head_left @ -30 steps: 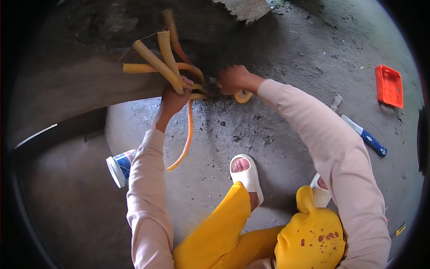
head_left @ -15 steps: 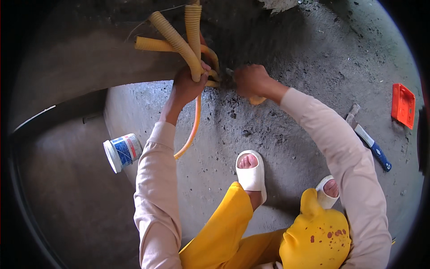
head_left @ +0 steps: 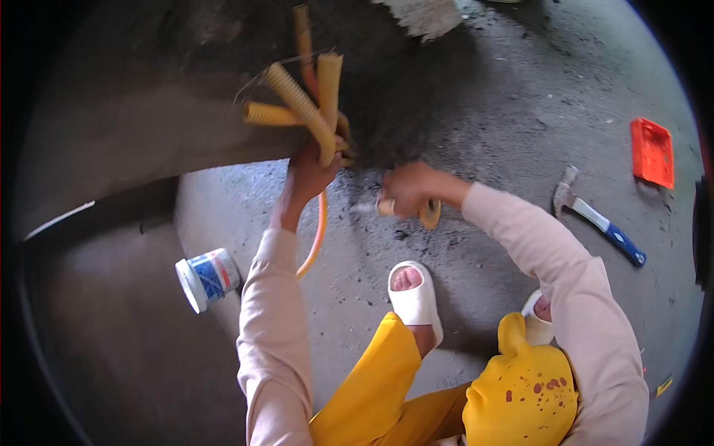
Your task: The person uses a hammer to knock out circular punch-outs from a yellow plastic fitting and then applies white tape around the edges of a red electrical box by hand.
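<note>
My left hand (head_left: 309, 175) is closed around the base of a bundle of yellow corrugated conduits (head_left: 300, 104), whose ends fan out by the dark wall. One orange tube (head_left: 314, 241) curves down from below that hand. To the right, my right hand (head_left: 413, 189) is closed above the rough floor, apart from the conduits. A pale, blurred piece (head_left: 386, 207) shows at its fingertips, too smeared to name. A tan ring-shaped thing (head_left: 430, 215) shows beneath the same hand; the hand hides part of it.
A hammer with a blue and white handle (head_left: 606, 223) lies on the floor at right, near a red plastic tray (head_left: 653, 153). At left sits a white and blue bucket (head_left: 208, 279). Crumbled debris covers the floor (head_left: 506, 141). My white slippers (head_left: 415, 301) are below.
My right hand has moved away from the conduit base, toward me, and the tan ring has moved with it. My left hand keeps its hold on the conduits. The view has shifted somewhat.
</note>
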A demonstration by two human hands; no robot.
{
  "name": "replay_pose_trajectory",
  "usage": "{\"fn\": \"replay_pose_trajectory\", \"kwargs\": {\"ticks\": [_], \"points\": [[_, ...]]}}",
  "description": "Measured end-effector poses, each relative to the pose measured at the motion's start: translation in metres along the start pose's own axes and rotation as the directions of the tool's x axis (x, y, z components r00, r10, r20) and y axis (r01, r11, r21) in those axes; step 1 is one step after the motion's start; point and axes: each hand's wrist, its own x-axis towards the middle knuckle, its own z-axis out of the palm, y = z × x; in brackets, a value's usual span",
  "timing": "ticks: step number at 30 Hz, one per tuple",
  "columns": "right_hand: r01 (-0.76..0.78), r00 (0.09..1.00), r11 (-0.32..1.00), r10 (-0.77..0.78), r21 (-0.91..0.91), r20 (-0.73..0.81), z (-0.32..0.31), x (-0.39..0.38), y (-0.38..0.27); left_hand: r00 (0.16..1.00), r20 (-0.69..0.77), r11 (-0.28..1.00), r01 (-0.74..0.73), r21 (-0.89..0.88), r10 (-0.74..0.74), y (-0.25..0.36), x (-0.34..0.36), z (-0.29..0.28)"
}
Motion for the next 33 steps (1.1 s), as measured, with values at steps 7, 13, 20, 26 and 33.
{"fn": "replay_pose_trajectory", "kwargs": {"ticks": [7, 13, 20, 26, 33], "points": [[-0.341, 0.91, 0.93, 0.363, 0.136, -0.202, 0.038, -0.204, 0.059, 0.942, 0.332, 0.915, -0.173, 0.365, 0.045, -0.031, -0.078, 0.005], [-0.745, 0.467, 0.653, 0.655, 0.134, -0.594, 0.041, -0.45, 0.11, 0.955, 0.258, 0.951, 0.065, 0.301, -0.147, 0.046, -0.102, -0.006], [-0.913, 0.283, 0.404, 0.715, 0.048, -0.639, 0.063, -0.578, 0.176, 0.785, 0.52, 0.93, 0.191, 0.312, -0.336, 0.046, -0.131, -0.074], [-0.696, 0.426, 0.718, 0.39, -0.02, -0.817, 0.084, -0.489, 0.178, 0.767, 0.513, 0.92, 0.277, 0.278, -0.386, 0.055, -0.143, -0.061], [-0.64, 0.658, 0.724, 0.342, -0.258, -0.671, 0.065, -0.405, 0.188, 0.773, 0.574, 0.962, 0.203, 0.18, -0.27, 0.08, -0.14, -0.03]]}}
